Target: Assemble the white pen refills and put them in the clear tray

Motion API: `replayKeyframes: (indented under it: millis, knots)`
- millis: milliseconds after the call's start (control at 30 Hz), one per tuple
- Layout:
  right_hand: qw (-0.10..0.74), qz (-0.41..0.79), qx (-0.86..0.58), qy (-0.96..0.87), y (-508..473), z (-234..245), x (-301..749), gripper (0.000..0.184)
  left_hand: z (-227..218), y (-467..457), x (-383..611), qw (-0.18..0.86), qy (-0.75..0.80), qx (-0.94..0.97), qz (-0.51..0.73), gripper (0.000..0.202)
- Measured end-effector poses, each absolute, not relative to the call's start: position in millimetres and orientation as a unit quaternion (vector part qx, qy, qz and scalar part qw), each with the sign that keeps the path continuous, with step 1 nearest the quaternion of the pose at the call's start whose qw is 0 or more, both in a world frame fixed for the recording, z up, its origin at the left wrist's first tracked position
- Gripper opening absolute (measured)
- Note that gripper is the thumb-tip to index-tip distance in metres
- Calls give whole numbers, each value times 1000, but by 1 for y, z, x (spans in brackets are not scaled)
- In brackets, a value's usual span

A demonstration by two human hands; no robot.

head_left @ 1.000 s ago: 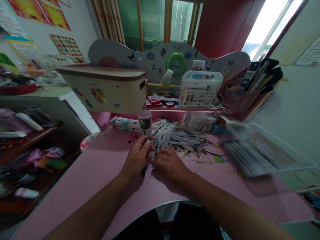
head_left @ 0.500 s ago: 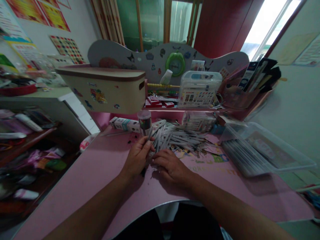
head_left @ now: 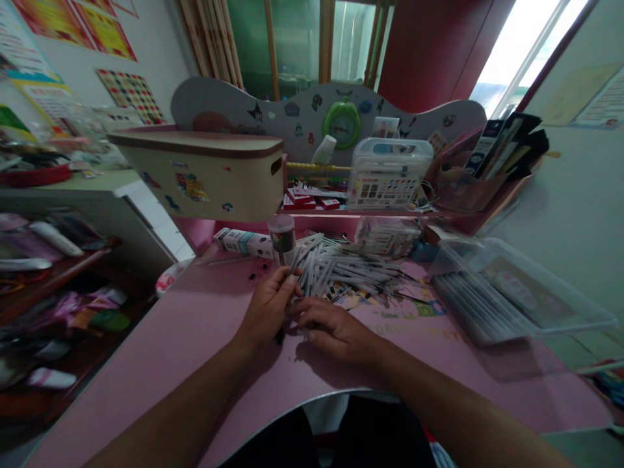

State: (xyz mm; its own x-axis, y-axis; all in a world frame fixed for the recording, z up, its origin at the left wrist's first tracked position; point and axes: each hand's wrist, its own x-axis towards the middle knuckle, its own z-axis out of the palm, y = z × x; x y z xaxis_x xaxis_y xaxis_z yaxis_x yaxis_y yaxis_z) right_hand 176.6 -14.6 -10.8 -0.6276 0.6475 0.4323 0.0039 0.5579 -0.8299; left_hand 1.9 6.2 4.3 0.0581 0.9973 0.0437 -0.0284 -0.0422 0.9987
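Observation:
A heap of white pens (head_left: 351, 270) lies on the pink desk (head_left: 195, 338). My left hand (head_left: 268, 309) is closed around a small bundle of those pens (head_left: 307, 273), whose ends stick up and away from my fingers. My right hand (head_left: 334, 331) rests on the desk just right of it, fingers curled and pinching at the near edge of the heap beside my left fingertips. What the right fingers hold is too small to make out. A clear plastic box (head_left: 492, 296) with white pens lined up inside stands open to the right.
A small clear cylinder jar (head_left: 281, 238) and a long carton (head_left: 244, 242) stand behind my left hand. A cream wooden box (head_left: 205, 172) overhangs at back left. A clear marker case (head_left: 390, 174) and red packets sit on the raised shelf. Cluttered shelves are at far left.
My right hand has slid a little toward me and to the left, closing in on my left fingertips. My left hand keeps its bundle in the same place.

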Motion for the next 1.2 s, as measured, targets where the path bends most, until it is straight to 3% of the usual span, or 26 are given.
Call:
replayKeyframes:
  millis: [100, 200, 267, 533, 633, 900, 1200]
  knots:
    - [412, 575, -224, -670, -14, -15, 182, 9, 2, 6, 2, 519, 465, 516, 498, 31]
    - [410, 706, -232, -529, -12, -20, 186, 21, 2, 6, 1, 508, 475, 529, 486, 30]
    - [410, 733, -246, -484, -10, -20, 187, 29, 1, 7, 0, 505, 477, 535, 481, 29]
    - [523, 681, -375, -349, 0, -10, 189, 25, 2, 9, 0, 454, 476, 626, 419, 25]
    - [540, 629, -414, -377, 5, -7, 197, 23, 10, 1, 5, 435, 475, 663, 381, 27]
    - [548, 497, -423, -523, 10, -5, 206, 18, 10, -10, 7, 380, 458, 740, 312, 35]
    - [563, 487, -435, -507, 7, -11, 203, 18, 9, -10, 8, 380, 461, 748, 287, 36]
